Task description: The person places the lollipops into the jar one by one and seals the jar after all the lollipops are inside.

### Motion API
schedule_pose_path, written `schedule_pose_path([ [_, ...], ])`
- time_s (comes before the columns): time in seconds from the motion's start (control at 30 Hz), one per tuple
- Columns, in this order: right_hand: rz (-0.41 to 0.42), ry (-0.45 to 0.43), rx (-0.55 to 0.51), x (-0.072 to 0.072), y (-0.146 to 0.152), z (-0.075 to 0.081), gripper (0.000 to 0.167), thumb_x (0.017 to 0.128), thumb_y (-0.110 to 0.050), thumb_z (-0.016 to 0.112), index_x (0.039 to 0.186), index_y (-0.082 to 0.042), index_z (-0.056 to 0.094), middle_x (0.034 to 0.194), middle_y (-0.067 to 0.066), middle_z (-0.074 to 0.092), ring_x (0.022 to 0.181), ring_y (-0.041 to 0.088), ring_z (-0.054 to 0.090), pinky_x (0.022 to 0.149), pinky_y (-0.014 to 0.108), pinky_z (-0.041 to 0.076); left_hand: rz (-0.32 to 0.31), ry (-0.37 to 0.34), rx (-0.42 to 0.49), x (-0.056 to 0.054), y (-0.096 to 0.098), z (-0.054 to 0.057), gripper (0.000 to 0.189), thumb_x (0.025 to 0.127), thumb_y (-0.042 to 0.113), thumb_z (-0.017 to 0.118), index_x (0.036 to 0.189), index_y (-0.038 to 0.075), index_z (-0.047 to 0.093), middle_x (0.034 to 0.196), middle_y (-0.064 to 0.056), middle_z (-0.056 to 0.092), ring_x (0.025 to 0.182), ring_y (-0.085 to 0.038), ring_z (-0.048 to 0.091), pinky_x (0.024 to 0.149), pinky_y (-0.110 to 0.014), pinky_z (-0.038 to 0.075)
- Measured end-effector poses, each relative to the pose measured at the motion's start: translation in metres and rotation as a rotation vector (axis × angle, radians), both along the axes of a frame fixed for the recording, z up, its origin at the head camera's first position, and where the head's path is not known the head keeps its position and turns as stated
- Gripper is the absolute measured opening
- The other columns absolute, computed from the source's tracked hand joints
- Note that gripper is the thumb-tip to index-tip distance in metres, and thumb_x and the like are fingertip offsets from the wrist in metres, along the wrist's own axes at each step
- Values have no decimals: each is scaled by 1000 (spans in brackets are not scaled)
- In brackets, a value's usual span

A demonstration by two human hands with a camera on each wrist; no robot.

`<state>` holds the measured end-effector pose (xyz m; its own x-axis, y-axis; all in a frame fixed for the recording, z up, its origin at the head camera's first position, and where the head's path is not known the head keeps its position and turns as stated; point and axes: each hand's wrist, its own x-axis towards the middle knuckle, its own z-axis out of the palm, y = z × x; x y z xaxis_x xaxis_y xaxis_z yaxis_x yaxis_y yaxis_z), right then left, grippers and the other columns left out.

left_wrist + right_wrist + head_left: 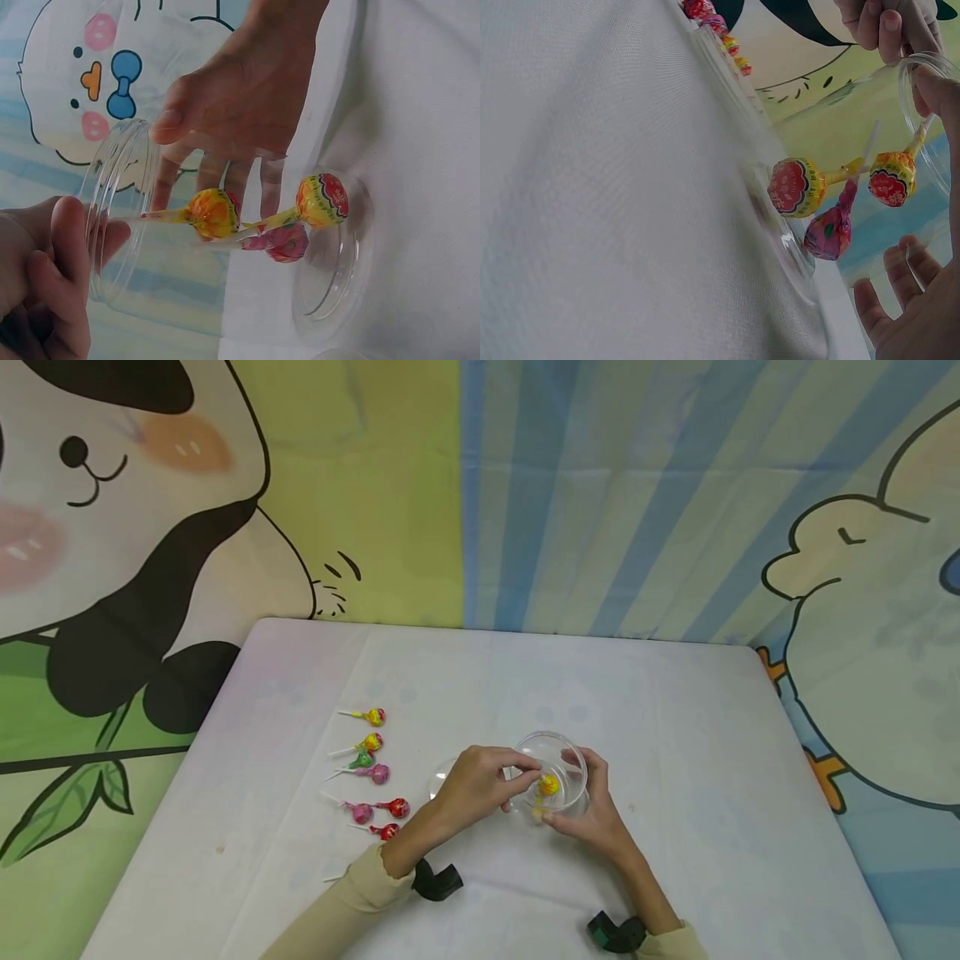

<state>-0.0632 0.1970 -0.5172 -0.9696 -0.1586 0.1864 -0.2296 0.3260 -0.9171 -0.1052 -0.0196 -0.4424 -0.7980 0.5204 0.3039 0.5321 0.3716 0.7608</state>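
Observation:
A clear plastic jar [573,806] stands upright on the table with its mouth uncovered. My right hand [600,814] holds the jar from the right, thumb at the near side and fingers round the far side. Between thumb and fingers, my left hand [480,781] pinches the stick of a yellow lollipop [214,214], whose wrapped head hangs down inside the jar. Lower in the jar lie another yellow lollipop [322,201] and a pink lollipop [285,242]. Partly hidden behind the left hand is a clear round piece [439,777], perhaps a lid.
Left of the hands, several wrapped lollipops lie in a loose column: yellow lollipops [375,717], a green lollipop [363,760], pink lollipops [380,774] and red lollipops [398,808]. A white cloth covers the table [675,718]. Behind it hangs a cartoon-printed curtain [405,485].

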Motion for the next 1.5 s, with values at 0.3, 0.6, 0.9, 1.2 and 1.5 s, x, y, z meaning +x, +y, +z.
schedule_pose_path([
  [0.3, 10, -4, -30, 0, 1, -2, 102, 64, -1, 84, 142, -4, 19, 142, 19, 38, 131, 24, 37, 105, 16, 29, -21, -22, -180, -4, 5, 10, 15, 88, 20, 72, 101, 15, 76, 87, 4, 75, 37, 12, 42, 49, -12, 39],
  [0.6, 16, 9, -28, -1, 0, -3, 100, 66, -1, 83, 142, -3, 19, 141, 22, 37, 131, 31, 35, 107, 15, 28, -110, -203, -297, -12, 13, 19, 15, 89, 19, 70, 101, 13, 77, 90, 3, 76, 39, -5, 57, 47, -16, 38],
  [0.9, 21, 7, -45, 0, 1, -2, 100, 65, 0, 83, 142, -3, 19, 142, 18, 37, 132, 30, 33, 106, 15, 28, -272, -375, -389, -30, 15, 27, 11, 88, 16, 71, 96, 12, 77, 84, 1, 74, 43, -14, 64, 43, -20, 46],
  [1.2, 36, 24, -47, 1, 1, -1, 103, 64, 1, 84, 143, -3, 18, 140, 23, 34, 133, 24, 34, 106, 16, 28, -343, -423, -422, -37, 17, 26, 8, 88, 18, 72, 93, 14, 77, 83, 9, 72, 39, -9, 60, 42, -19, 46],
  [1.5, 34, 18, -61, 0, 1, -3, 102, 64, 2, 83, 143, -3, 18, 140, 24, 34, 133, 25, 34, 106, 13, 28, -291, -333, -112, -28, 1, 8, 16, 88, 23, 72, 103, 19, 75, 92, 6, 73, 36, -10, 56, 40, -22, 45],
])
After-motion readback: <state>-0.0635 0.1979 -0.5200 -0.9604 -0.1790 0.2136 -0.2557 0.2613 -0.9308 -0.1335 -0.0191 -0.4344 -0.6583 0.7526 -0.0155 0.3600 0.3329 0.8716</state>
